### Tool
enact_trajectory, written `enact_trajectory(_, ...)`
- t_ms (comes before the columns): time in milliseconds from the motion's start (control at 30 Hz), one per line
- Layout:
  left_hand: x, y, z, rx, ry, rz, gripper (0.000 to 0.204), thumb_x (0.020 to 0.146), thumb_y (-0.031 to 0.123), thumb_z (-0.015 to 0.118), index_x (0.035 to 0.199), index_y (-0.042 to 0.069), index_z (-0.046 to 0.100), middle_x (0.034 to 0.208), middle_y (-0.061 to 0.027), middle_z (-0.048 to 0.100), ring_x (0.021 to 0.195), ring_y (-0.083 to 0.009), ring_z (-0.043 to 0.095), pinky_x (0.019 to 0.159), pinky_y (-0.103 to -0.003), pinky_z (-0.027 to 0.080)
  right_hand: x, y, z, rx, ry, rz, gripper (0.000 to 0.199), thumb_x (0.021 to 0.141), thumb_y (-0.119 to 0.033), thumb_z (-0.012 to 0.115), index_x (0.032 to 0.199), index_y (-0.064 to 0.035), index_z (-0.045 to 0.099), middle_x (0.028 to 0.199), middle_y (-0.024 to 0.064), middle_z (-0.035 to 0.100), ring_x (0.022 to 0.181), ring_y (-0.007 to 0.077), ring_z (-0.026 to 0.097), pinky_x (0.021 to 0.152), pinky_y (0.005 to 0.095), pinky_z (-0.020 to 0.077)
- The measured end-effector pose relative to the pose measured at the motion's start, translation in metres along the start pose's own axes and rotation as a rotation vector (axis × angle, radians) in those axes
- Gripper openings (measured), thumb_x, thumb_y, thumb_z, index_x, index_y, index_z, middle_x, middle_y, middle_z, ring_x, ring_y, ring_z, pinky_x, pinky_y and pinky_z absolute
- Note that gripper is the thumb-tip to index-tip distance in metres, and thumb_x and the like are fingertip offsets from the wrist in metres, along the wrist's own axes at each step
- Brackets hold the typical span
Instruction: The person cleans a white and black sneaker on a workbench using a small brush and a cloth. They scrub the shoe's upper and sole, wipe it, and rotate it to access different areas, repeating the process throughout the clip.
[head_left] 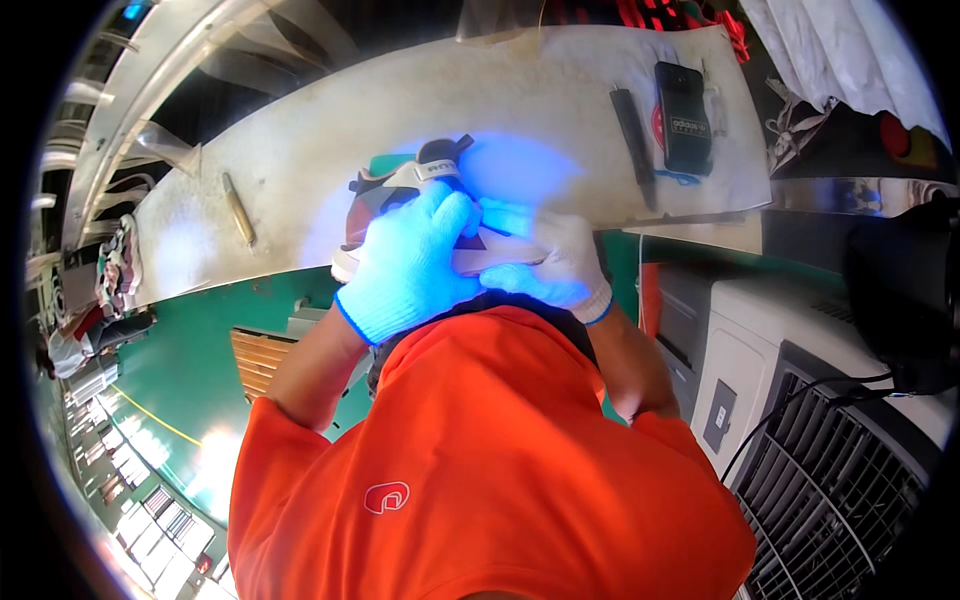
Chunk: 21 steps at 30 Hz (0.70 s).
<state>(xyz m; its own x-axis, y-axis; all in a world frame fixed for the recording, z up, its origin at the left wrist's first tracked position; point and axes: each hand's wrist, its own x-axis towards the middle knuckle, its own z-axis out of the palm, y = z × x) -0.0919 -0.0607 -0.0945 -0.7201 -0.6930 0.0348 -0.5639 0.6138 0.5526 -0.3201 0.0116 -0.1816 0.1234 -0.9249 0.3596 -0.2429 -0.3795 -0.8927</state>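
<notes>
A sneaker (374,204) in dark grey, beige and teal, with a pale sole, lies on its side at the near edge of the worktable (310,140). My left hand (405,268), in a white knit glove with a blue cuff, is closed over the middle of the shoe. From the other side my right hand (560,262), gloved the same way, grips its right end along the sole. Strong blue light falls on both gloves and on the tabletop around the shoe. My hands hide much of the upper, including most of its right end.
A slim tool with a tan handle (238,210) rests at the table's left. On the right lie a long black tool (632,145) and a black phone (684,118). A grey-white machine with a grille (830,450) stands at my right. Clear curved strips (170,148) hang at upper left.
</notes>
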Motion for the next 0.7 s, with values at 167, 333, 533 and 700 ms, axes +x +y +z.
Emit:
enact_trajectory(167, -0.021, 0.004, -0.020, 0.156, -0.021, -0.014, 0.061, 0.068, 0.028, 0.105, 0.112, 0.010, 0.066, 0.107, -0.0113, 0.068, 0.098, -0.0362, 0.070, 0.083, -0.047, 0.059, -0.004, 0.002, 0.002, 0.056, -0.007, 0.071, 0.076, 0.078, -0.031, 0.106, 0.141, 0.0012, 0.078, 0.137, 0.0197, 0.081, 0.124, 0.0298, 0.079, 0.109, 0.0403, 0.0604)
enact_trajectory(333, -0.029, 0.006, -0.030, 0.356, 0.012, 0.100, 0.054, 0.067, 0.026, 0.098, 0.108, 0.009, 0.067, 0.117, -0.0132, 0.069, 0.112, -0.0378, 0.066, 0.100, -0.051, 0.055, -0.006, 0.004, -0.002, 0.020, -0.001, 0.023, 0.076, 0.087, -0.038, 0.100, 0.140, 0.0095, 0.075, 0.140, 0.0234, 0.079, 0.124, 0.0316, 0.079, 0.108, 0.0406, 0.0617)
enact_trajectory(533, -0.030, -0.018, -0.022, 0.161, 0.065, -0.008, 0.051, 0.066, 0.023, 0.100, 0.105, 0.012, 0.068, 0.108, -0.0109, 0.072, 0.105, -0.0367, 0.070, 0.093, -0.049, 0.058, -0.002, -0.006, 0.003, 0.135, 0.005, 0.151, 0.073, 0.084, -0.041, 0.100, 0.134, 0.0077, 0.078, 0.135, 0.0248, 0.080, 0.124, 0.0330, 0.080, 0.109, 0.0414, 0.0622)
enact_trajectory(700, -0.028, -0.021, -0.016, 0.015, 0.129, -0.114, 0.051, 0.063, 0.023, 0.103, 0.100, 0.011, 0.069, 0.100, -0.0107, 0.074, 0.093, -0.0353, 0.074, 0.082, -0.046, 0.060, 0.008, -0.019, -0.004, 0.135, -0.057, 0.279, 0.075, 0.083, -0.037, 0.101, 0.138, 0.0079, 0.076, 0.135, 0.0232, 0.081, 0.124, 0.0287, 0.079, 0.109, 0.0381, 0.0603)
